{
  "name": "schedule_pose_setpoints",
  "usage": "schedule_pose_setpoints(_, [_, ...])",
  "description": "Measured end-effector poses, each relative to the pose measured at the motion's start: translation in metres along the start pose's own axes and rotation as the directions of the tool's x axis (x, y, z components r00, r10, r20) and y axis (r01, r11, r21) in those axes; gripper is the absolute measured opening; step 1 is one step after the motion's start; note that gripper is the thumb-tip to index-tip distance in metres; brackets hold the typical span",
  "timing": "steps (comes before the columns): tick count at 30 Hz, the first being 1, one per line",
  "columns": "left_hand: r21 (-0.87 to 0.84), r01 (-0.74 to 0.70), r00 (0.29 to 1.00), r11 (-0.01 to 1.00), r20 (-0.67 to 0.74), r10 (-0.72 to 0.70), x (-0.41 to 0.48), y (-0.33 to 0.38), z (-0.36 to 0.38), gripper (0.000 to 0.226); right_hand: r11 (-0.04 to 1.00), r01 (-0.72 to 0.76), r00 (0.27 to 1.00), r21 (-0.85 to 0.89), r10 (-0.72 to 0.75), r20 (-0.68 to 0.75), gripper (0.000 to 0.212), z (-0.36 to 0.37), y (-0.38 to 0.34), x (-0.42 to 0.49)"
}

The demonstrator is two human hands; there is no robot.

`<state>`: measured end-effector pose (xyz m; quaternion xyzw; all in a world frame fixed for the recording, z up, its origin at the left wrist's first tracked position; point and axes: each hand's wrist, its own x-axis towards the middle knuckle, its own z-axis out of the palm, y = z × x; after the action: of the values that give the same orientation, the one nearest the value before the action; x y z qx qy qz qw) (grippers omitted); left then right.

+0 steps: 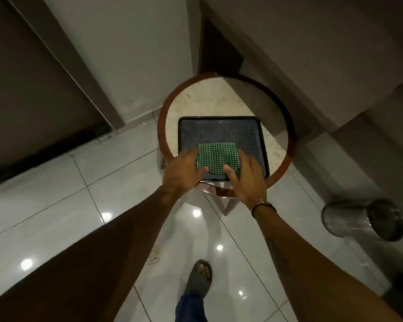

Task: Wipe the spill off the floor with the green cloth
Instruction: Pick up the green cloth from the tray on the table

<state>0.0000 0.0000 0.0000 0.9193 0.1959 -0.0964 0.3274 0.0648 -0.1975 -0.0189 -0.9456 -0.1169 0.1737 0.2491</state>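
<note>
A folded green checked cloth (216,156) lies at the near side of a dark square tray (219,130) on a small round table (277,145). My left hand (184,169) rests at the cloth's left edge with fingers spread, its thumb touching the cloth's near edge. At the cloth's right edge is my right hand (246,177), fingers apart and thumb on the cloth. Neither hand has closed around the cloth. A small yellowish smear (154,256) shows on the floor tiles below my left forearm.
The table has a red-brown wooden rim and stands in a corner between grey walls. A shiny metal bin (363,219) stands on the floor at the right. My sandalled foot (199,278) is on the glossy white tiles. A dark door panel fills the left.
</note>
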Motion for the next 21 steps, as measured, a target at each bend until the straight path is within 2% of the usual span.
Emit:
schedule_pose_setpoints(2, [-0.077,0.043,0.999,0.996,-0.013,-0.044,0.031,-0.012,0.031,0.054,0.999,-0.004,1.000,0.053,0.004,0.004,0.074,0.020,0.019,0.032])
schedule_pose_setpoints(5, [-0.080,0.128,0.991,0.989,-0.035,-0.131,0.067,-0.033,0.074,0.042,1.000,-0.028,1.000,-0.005,0.028,-0.004,0.066,0.048,0.043,0.075])
schedule_pose_setpoints(8, [-0.038,0.167,0.982,0.985,-0.081,-0.170,0.085,-0.039,0.100,0.040,0.991,-0.058,0.998,-0.119,0.053,-0.043,0.054,0.070,0.057,0.093])
schedule_pose_setpoints(10, [-0.052,0.200,0.975,0.978,-0.087,-0.204,0.091,-0.041,0.109,0.045,0.987,-0.093,0.993,-0.129,0.082,-0.086,0.048,0.078,0.063,0.097])
schedule_pose_setpoints(13, [-0.155,0.247,0.963,0.957,-0.071,-0.260,0.098,-0.043,0.111,0.041,0.992,-0.118,0.984,0.040,0.122,-0.131,0.042,0.082,0.062,0.099])
schedule_pose_setpoints(16, [-0.323,0.284,0.944,0.903,-0.070,-0.322,0.095,-0.039,0.099,0.013,0.941,-0.155,0.969,0.301,0.203,-0.138,0.035,0.077,0.056,0.096])
schedule_pose_setpoints(19, [-0.525,0.278,0.938,0.805,-0.034,-0.346,0.072,-0.039,0.074,0.011,0.794,-0.159,0.957,0.586,0.270,-0.105,0.035,0.065,0.038,0.068])
schedule_pose_setpoints(21, [-0.657,0.274,0.942,0.703,0.035,-0.335,0.042,-0.043,0.052,0.021,0.684,-0.160,0.952,0.712,0.297,-0.070,0.035,0.059,0.021,0.035])
